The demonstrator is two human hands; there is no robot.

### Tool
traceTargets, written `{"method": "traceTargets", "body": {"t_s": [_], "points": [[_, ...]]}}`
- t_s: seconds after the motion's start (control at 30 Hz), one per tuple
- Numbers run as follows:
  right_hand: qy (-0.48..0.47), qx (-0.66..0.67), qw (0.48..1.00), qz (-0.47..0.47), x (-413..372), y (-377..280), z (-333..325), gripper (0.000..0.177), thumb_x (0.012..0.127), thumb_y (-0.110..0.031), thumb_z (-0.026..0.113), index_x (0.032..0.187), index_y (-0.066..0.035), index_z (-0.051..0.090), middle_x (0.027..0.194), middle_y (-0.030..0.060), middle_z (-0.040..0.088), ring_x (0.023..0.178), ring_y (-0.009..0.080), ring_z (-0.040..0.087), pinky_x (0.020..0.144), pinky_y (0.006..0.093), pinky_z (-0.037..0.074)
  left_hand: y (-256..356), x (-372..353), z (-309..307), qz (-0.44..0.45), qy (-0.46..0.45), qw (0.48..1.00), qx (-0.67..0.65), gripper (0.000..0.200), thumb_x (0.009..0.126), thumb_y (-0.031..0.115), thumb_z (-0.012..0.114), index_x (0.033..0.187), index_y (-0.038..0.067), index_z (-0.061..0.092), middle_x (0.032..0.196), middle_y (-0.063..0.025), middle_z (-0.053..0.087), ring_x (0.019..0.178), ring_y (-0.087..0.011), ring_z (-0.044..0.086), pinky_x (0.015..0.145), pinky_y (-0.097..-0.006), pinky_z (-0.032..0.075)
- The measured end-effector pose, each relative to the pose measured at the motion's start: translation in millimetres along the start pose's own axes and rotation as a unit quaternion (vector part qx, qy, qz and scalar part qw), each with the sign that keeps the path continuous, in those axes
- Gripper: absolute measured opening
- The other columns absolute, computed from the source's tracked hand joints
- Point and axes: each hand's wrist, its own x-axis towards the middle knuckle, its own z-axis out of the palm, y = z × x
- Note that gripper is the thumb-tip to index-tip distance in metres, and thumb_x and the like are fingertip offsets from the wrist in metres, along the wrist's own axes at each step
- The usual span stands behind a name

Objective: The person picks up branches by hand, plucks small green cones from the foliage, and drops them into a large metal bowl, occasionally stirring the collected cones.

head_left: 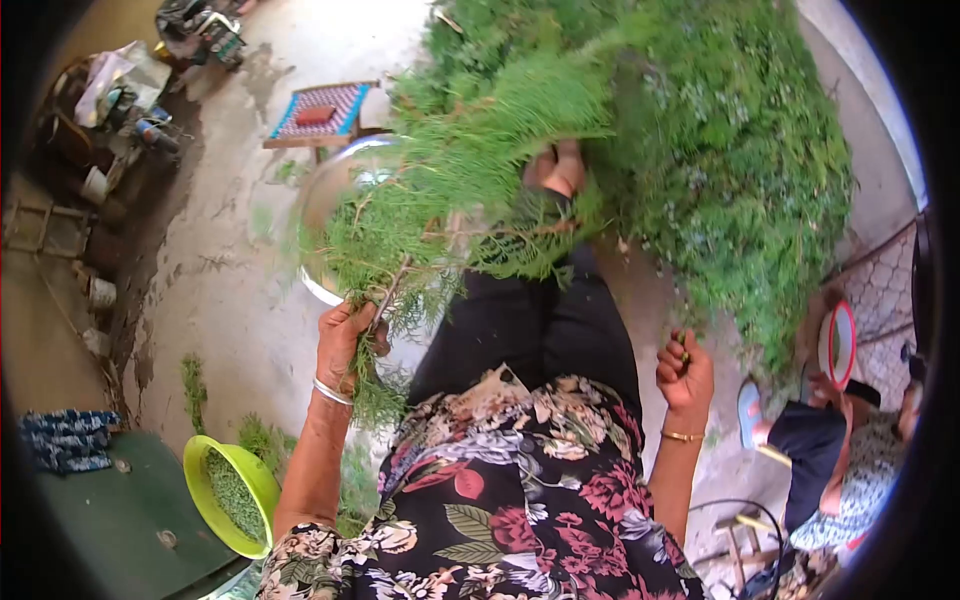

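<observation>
My left hand (350,335) is closed round the woody stem of a large leafy green branch (480,150), which spreads up and across above my legs. Partly behind the branch is a wide metal basin (322,215). My right hand (684,370) is off to the right of my lap, fingers curled, with small green bits between them. Beyond it lies a big pile of green branches (740,190).
A yellow-green bowl (262,480) of small green pieces stands at lower left beside a dark green surface (120,510). A small patterned stool (318,112) is at upper left. Another person (850,440) sits at right, near a red-rimmed round item (838,345).
</observation>
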Motion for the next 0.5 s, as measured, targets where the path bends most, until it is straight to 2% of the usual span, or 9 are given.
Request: {"method": "traceTargets", "body": {"t_s": [0.03, 0.13, 0.2, 0.27, 0.3, 0.37, 0.4, 0.47, 0.5], "points": [[0.027, 0.002, 1.0, 0.007, 2, 1, -3, 0.019, 0.091, -0.022, 0.059, 0.095, -0.003, 0.055, 0.063, -0.0023, 0.038, 0.05, 0.0075, 0.031, 0.038, 0.0202, 0.024, 4, 2, -5, -0.01, 0.0, 0.999, -0.045, 0.014, 0.088, 0.016, 0.061, 0.083, 0.004, 0.055, 0.058, -0.0097, 0.054, 0.045, -0.0152, 0.046, 0.046, -0.0285, 0.039], [-0.01, -0.006, 1.0, 0.019, 9, 1, -11, 0.018, 0.091, -0.021, 0.059, 0.094, -0.004, 0.055, 0.065, -0.001, 0.042, 0.05, 0.0081, 0.035, 0.038, 0.0201, 0.027, 10, 4, -21, 0.02, 0.024, 0.99, -0.139, 0.012, 0.089, 0.015, 0.06, 0.087, 0.005, 0.053, 0.06, -0.0098, 0.053, 0.047, -0.0159, 0.045, 0.046, -0.0317, 0.037], [-0.004, -0.012, 1.0, 0.028, 15, 1, -10, 0.018, 0.091, -0.021, 0.059, 0.095, -0.003, 0.055, 0.067, 0.0008, 0.046, 0.052, 0.0092, 0.039, 0.039, 0.0203, 0.03, 18, 4, -31, 0.045, 0.062, 0.987, -0.14, 0.013, 0.091, 0.019, 0.057, 0.09, 0.006, 0.052, 0.062, -0.01, 0.053, 0.049, -0.0161, 0.045, 0.047, -0.032, 0.037], [0.015, -0.03, 0.998, 0.05, 20, 0, -1, 0.018, 0.091, -0.02, 0.059, 0.095, -0.003, 0.056, 0.07, 0.0026, 0.049, 0.053, 0.0102, 0.042, 0.039, 0.0206, 0.033, 28, -1, -41, 0.073, 0.07, 0.987, -0.125, 0.016, 0.092, 0.02, 0.055, 0.091, 0.004, 0.053, 0.067, -0.0113, 0.055, 0.054, -0.0197, 0.053, 0.045, -0.0328, 0.041], [0.017, -0.034, 0.998, 0.048, 23, 0, 4, 0.017, 0.091, -0.019, 0.059, 0.096, -0.003, 0.056, 0.074, 0.005, 0.052, 0.056, 0.0119, 0.046, 0.04, 0.021, 0.035, 29, -1, -49, 0.074, 0.095, 0.984, -0.131, 0.016, 0.092, 0.02, 0.055, 0.091, 0.004, 0.053, 0.067, -0.0113, 0.055, 0.054, -0.0197, 0.053, 0.045, -0.0328, 0.041], [0.001, -0.047, 0.997, 0.053, 32, 1, 18, 0.018, 0.091, -0.017, 0.058, 0.099, 0.0, 0.056, 0.083, 0.0109, 0.057, 0.062, 0.0156, 0.053, 0.044, 0.0216, 0.041, 28, 5, -66, 0.038, 0.051, 0.975, -0.211, 0.018, 0.094, 0.023, 0.051, 0.094, 0.006, 0.05, 0.065, -0.011, 0.053, 0.053, -0.0182, 0.049, 0.049, -0.0336, 0.041], [-0.001, -0.058, 0.996, 0.063, 37, 3, 32, 0.018, 0.091, -0.017, 0.058, 0.099, 0.0, 0.056, 0.083, 0.0109, 0.057, 0.062, 0.0156, 0.053, 0.044, 0.0216, 0.041, 28, 5, -70, 0.04, 0.065, 0.973, -0.218, 0.018, 0.094, 0.023, 0.051, 0.094, 0.006, 0.05, 0.065, -0.011, 0.053, 0.053, -0.0182, 0.049, 0.049, -0.0336, 0.041], [-0.005, -0.123, 0.99, 0.067, 52, 14, 69, 0.019, 0.091, -0.015, 0.057, 0.099, 0.002, 0.056, 0.089, 0.0136, 0.058, 0.072, 0.0186, 0.057, 0.053, 0.0235, 0.046, 26, 5, -75, 0.073, 0.014, 0.948, -0.309, 0.018, 0.094, 0.025, 0.049, 0.091, 0.007, 0.048, 0.063, -0.009, 0.05, 0.051, -0.0166, 0.043, 0.052, -0.0334, 0.038], [-0.013, -0.131, 0.991, 0.036, 66, 24, 88, 0.022, 0.091, -0.016, 0.056, 0.104, 0.003, 0.055, 0.093, 0.015, 0.058, 0.077, 0.0208, 0.058, 0.06, 0.0265, 0.048, 30, 1, -75, 0.065, 0.037, 0.945, -0.318, 0.019, 0.095, 0.026, 0.048, 0.089, 0.008, 0.047, 0.062, -0.0062, 0.048, 0.05, -0.0148, 0.04, 0.051, -0.0324, 0.035]]}}
